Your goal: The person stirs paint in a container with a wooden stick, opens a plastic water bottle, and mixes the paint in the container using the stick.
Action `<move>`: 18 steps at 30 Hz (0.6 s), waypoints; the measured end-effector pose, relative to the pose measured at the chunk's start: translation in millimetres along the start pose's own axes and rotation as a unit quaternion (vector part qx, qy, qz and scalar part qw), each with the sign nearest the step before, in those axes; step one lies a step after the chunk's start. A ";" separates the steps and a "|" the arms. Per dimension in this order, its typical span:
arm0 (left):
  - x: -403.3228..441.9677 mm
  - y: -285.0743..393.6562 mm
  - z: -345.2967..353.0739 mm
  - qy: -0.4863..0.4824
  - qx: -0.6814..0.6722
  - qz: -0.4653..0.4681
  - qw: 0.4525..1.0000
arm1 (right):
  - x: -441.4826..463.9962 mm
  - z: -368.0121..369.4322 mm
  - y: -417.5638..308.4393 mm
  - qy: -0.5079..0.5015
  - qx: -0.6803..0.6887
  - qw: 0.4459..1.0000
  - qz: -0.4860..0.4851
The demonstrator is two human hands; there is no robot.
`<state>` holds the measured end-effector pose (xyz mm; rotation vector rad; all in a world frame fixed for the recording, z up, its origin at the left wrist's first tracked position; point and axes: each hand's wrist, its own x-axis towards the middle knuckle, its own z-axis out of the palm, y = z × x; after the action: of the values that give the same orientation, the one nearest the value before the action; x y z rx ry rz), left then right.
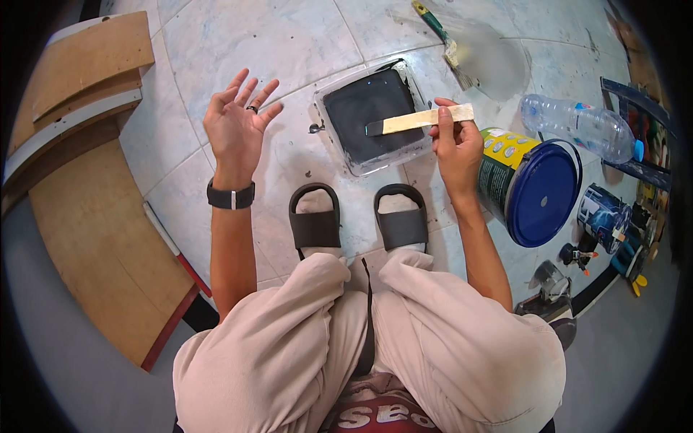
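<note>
My right hand (458, 148) grips a flat, pale wooden stick (415, 121) by its far right end. The stick's left tip is dark and lies over a square clear plastic tub (361, 172) that holds black paint (354, 108). Whether the tip touches the paint I cannot tell. My left hand (238, 130) is raised to the left of the tub, palm up, fingers spread, with nothing in it. A ring sits on one finger and a black band on the wrist.
Beyond the tub lies a green-handled paintbrush (437, 29) beside a translucent round lid (494, 65). At right are a blue-lidded paint bucket (545, 195), a clear plastic bottle (585, 128) and a paint can (603, 216). Wooden boards (108, 238) stand at left. My sandals (315, 224) are below the tub.
</note>
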<state>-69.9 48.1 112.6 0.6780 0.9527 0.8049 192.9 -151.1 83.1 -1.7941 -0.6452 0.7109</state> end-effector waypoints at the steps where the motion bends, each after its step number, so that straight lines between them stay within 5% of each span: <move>1: -2.7 1.3 3.9 -0.003 -0.026 0.015 1.000 | 2.7 -2.6 1.6 -0.005 0.043 0.998 0.052; 12: -18.5 8.0 32.2 -0.163 -0.182 0.034 0.969 | 6.5 -19.9 -5.8 -0.012 0.065 0.980 0.189; 13: -19.6 8.4 35.2 -0.167 -0.189 0.039 0.967 | -0.6 -24.0 -15.8 -0.011 0.059 0.981 0.182; 16: -22.2 5.9 43.8 -0.146 -0.178 0.041 0.972 | -16.7 -32.1 -72.3 0.107 -0.286 0.948 -0.089; 18: -24.0 3.2 44.9 -0.120 -0.098 0.084 0.984 | -6.6 -36.1 -126.7 0.019 -0.322 0.944 -0.070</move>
<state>-39.0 23.1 144.6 0.6726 0.5955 0.9292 203.1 -140.3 214.1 -2.3168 -1.0535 0.3807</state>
